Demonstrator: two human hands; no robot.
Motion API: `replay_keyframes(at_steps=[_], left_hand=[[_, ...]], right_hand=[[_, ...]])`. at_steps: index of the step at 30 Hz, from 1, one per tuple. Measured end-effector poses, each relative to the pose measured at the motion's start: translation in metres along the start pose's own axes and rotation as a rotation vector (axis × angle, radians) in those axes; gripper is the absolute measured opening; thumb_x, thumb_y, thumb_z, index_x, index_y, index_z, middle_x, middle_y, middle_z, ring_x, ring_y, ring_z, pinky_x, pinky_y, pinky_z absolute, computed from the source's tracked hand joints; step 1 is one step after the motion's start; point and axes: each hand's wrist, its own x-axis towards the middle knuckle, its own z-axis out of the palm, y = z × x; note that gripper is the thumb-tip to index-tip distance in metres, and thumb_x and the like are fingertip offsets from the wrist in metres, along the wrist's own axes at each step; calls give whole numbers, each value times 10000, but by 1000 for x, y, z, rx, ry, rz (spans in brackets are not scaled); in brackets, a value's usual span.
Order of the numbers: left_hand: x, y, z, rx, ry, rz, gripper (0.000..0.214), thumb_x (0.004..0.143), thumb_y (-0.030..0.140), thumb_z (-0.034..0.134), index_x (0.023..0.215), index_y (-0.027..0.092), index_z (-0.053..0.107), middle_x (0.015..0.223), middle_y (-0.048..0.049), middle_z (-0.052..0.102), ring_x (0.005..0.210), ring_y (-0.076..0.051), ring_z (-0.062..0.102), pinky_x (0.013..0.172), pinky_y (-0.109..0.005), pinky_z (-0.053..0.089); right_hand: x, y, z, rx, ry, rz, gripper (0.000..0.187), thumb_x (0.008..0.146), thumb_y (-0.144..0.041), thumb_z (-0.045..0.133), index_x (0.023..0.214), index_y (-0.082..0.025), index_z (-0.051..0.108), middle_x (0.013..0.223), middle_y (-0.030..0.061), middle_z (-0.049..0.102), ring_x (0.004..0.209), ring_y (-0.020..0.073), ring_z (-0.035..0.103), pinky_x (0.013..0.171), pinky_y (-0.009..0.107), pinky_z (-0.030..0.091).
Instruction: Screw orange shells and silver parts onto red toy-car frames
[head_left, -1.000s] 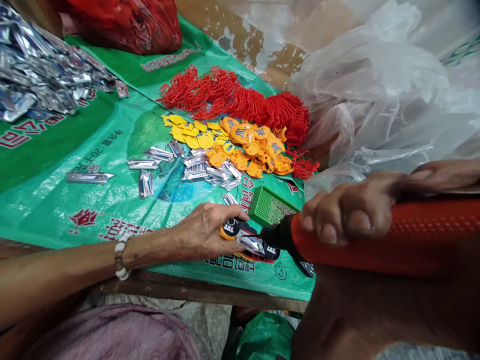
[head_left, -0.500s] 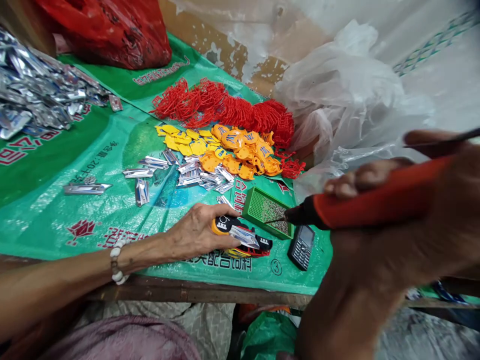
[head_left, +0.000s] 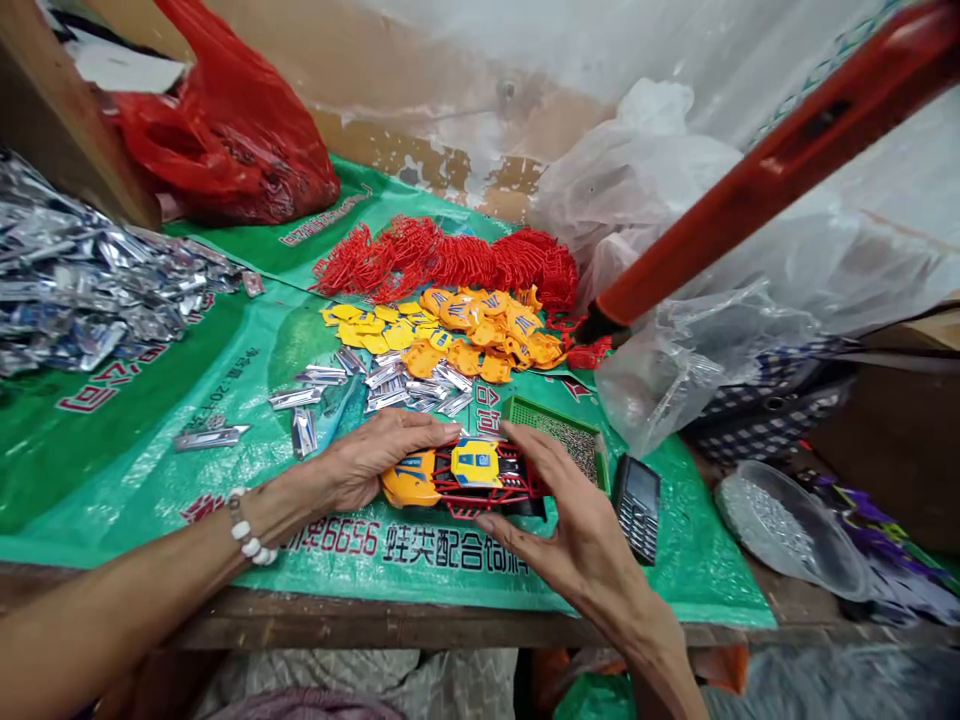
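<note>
Toy car (head_left: 476, 462) turned upright in both hands.
The red screwdriver (head_left: 750, 222), freed from the right hand (head_left: 589, 535), hangs at far right; screw-driving seems paused. The left hand's (head_left: 367, 455) grip clasps the car's left end, the right's its right end, by the table's (head_left: 420, 620) near edge.

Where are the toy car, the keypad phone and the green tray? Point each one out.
Toy car (head_left: 474, 463): head view, on its yellow roof panel.
Keypad phone (head_left: 635, 520): head view, on its keypad.
Green tray (head_left: 526, 413): head view, on the bare green part near its left end.
</note>
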Motion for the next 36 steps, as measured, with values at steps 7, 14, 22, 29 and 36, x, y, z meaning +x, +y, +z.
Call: replay_keyframes(at_steps=[7,14,22,29,36], left_hand=[[-7,13,-12,611,154,214,547,877,690,477,895,180,674,909,-74,699,864,-245,649,731,-336,519],[-12,3,-15,1057,306,694,472,910,513,530,1240,179,576,1248,-116,634,1171,-297,560,1023,-452,438],[-10,-7,-30,1022,526,546,507,872,513,591,1230,173,478,995,-91,623,884,-269,628,813,-412,527],[-12,0,-21,343,157,344,603,843,439,548,1326,146,339,700,46,554,544,-152,634,516,-255,520],[-13,4,-24,324,227,309,567,808,408,579,1284,141,426,730,21,640,409,-118,607,418,-210,472]], right_hand=[[9,-1,8,421,-47,592,541,708,-573,746,1091,-195,687,1040,88,741,953,252,703,855,422,570],[15,-11,41,263,-54,767,578,873,-667,424,959,-150,668,766,109,699,625,222,652,518,305,466],[10,-28,48,-205,-350,440,316,968,-405,394,996,-241,663,822,100,717,591,204,640,487,273,306],[47,-3,11,-141,-386,418,518,1035,-399,196,782,-188,596,651,25,656,574,128,612,557,225,447],[68,5,46,-392,-386,394,131,908,-222,534,844,-174,638,970,139,683,894,252,652,649,297,432]])
